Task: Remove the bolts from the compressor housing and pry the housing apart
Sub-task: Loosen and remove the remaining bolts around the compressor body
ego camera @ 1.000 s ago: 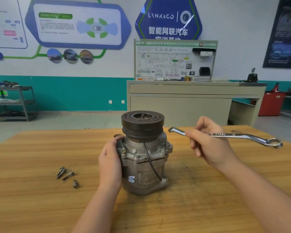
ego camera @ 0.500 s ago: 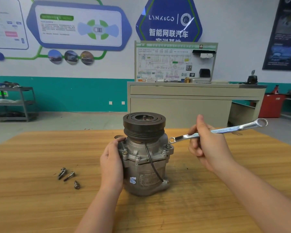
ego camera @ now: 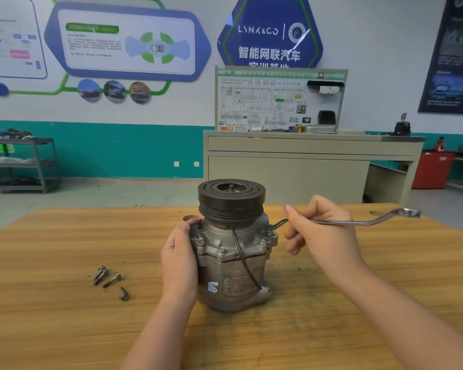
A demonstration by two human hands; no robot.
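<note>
The compressor (ego camera: pixel 231 247) stands upright mid-frame on the table (ego camera: pixel 64 236). Left hand (ego camera: pixel 179 259) grips its side; right hand (ego camera: pixel 322 233) pinches the wrench (ego camera: pixel 369 221), its near end seemingly seated on a right-side bolt (ego camera: pixel 270 232). Loose bolts (ego camera: pixel 110 281) lie lower left.

Teal-banded wall (ego camera: pixel 118 150), beige cabinet (ego camera: pixel 286 177)
</note>
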